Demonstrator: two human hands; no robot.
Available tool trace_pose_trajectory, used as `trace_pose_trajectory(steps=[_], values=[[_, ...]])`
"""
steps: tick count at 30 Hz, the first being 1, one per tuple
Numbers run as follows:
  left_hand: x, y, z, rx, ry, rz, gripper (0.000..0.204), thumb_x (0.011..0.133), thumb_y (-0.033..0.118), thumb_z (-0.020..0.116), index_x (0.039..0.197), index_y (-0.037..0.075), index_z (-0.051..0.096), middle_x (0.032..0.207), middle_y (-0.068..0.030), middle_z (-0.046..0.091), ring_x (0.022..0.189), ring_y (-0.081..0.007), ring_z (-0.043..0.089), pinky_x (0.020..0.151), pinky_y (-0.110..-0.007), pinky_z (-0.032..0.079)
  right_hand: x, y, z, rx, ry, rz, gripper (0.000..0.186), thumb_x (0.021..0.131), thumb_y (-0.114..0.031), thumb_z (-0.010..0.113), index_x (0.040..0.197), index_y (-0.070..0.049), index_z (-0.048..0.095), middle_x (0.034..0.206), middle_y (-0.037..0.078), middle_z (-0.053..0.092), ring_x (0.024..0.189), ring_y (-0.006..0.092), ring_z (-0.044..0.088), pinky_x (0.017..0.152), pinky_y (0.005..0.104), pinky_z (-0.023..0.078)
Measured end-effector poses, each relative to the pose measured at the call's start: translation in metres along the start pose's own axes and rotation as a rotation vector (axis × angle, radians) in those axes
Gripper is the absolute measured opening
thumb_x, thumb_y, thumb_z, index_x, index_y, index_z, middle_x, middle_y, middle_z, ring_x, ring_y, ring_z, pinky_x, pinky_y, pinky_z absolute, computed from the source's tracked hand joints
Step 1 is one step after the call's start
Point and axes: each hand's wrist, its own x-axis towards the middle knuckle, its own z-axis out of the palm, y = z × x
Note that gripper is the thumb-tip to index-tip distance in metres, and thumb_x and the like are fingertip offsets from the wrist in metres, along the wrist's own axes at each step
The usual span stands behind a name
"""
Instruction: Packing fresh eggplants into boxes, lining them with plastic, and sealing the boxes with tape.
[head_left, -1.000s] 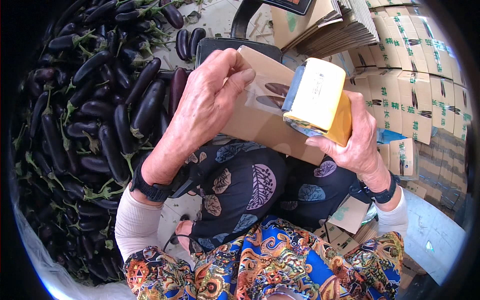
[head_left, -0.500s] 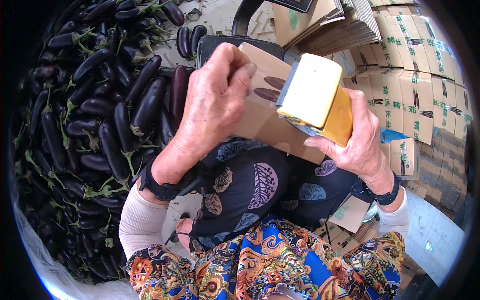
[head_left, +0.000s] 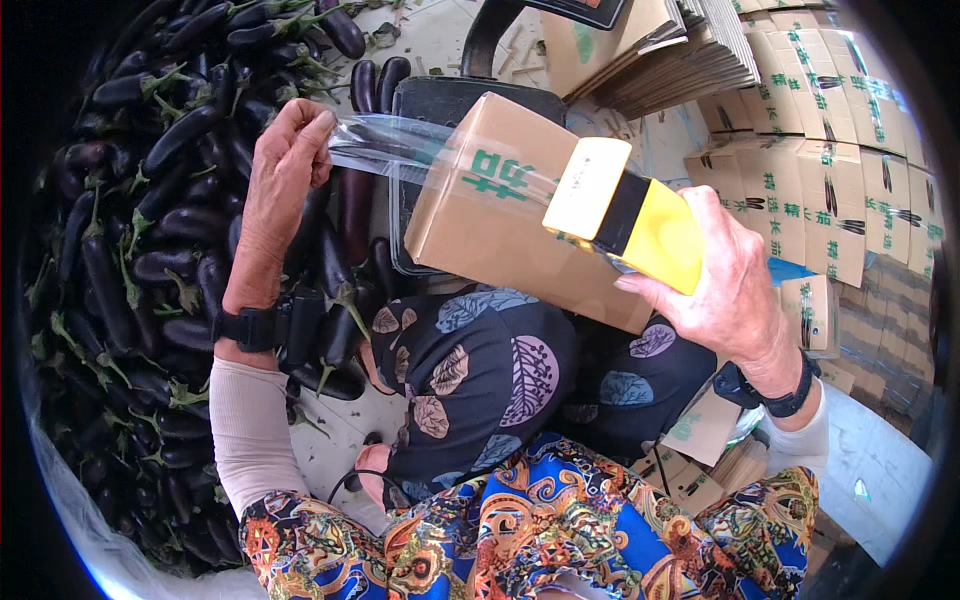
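Observation:
A closed cardboard carton (head_left: 500, 235) with green print on top rests tilted, partly over a black scale platform (head_left: 425, 110) and against my knees. My right hand (head_left: 735, 275) is wrapped round a yellow tape dispenser (head_left: 660, 240), which sits low over the carton's right part. Clear packing tape (head_left: 395, 145) stretches leftward from the carton past its left edge. Its free end is pinched between the thumb and fingers of my left hand (head_left: 280, 180), held out above the pile of eggplants (head_left: 180, 225).
Eggplants cover the floor to my left, several lying close by the scale. Behind the carton rises the scale's black post (head_left: 490, 40). Flattened cardboard (head_left: 690, 65) is stacked at the far right, with rows of printed cartons (head_left: 825, 190) beyond. Cut stems litter the white floor.
My left hand has moved left, away from the carton, with a length of tape now stretched from it. The dispenser has tipped over, and the carton's green-printed face now shows.

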Motion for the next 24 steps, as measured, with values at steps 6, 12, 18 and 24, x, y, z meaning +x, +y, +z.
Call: trace_pose_trajectory(steps=[6,12,18,24], values=[[0.007,-0.049,0.012,-0.030,-0.030,-0.089,0.019,0.097,0.019,0.050,0.086,0.005,0.054,0.063,0.0047,0.042,0.053,-0.0035,0.039,0.048,-0.019,0.031,0.005,-0.004,0.002,-0.036,-0.023,0.008,0.062,0.067,-0.032,0.083,0.104,0.000,0.046,0.085,0.020,0.059,0.077,0.0375,0.064,0.066,0.0421,0.054],[0.006,-0.101,0.064,0.205,-0.038,0.212,0.020,0.093,0.017,0.052,0.087,-0.001,0.056,0.068,-0.0063,0.057,0.060,-0.0169,0.055,0.059,-0.030,0.046,0.016,-0.006,0.004,-0.060,-0.021,-0.025,0.061,0.065,-0.030,0.083,0.104,0.000,0.047,0.085,0.019,0.059,0.077,0.0377,0.064,0.066,0.0414,0.053],[0.000,-0.078,0.079,0.413,-0.062,0.111,0.018,0.094,0.020,0.052,0.091,0.002,0.053,0.077,-0.0196,0.064,0.077,-0.0366,0.065,0.067,-0.041,0.050,0.015,-0.007,0.004,-0.036,-0.010,-0.010,0.060,0.064,-0.028,0.084,0.103,0.001,0.049,0.083,0.019,0.059,0.075,0.0371,0.063,0.064,0.0413,0.052],[0.009,-0.109,0.075,0.832,-0.173,0.063,0.022,0.094,0.027,0.048,0.105,0.008,0.048,0.079,-0.0276,0.063,0.080,-0.0477,0.061,0.073,-0.055,0.048,0.015,-0.006,0.004,-0.067,-0.026,-0.017,0.060,0.065,-0.028,0.083,0.104,0.001,0.049,0.081,0.019,0.059,0.073,0.0378,0.063,0.063,0.0413,0.052]])
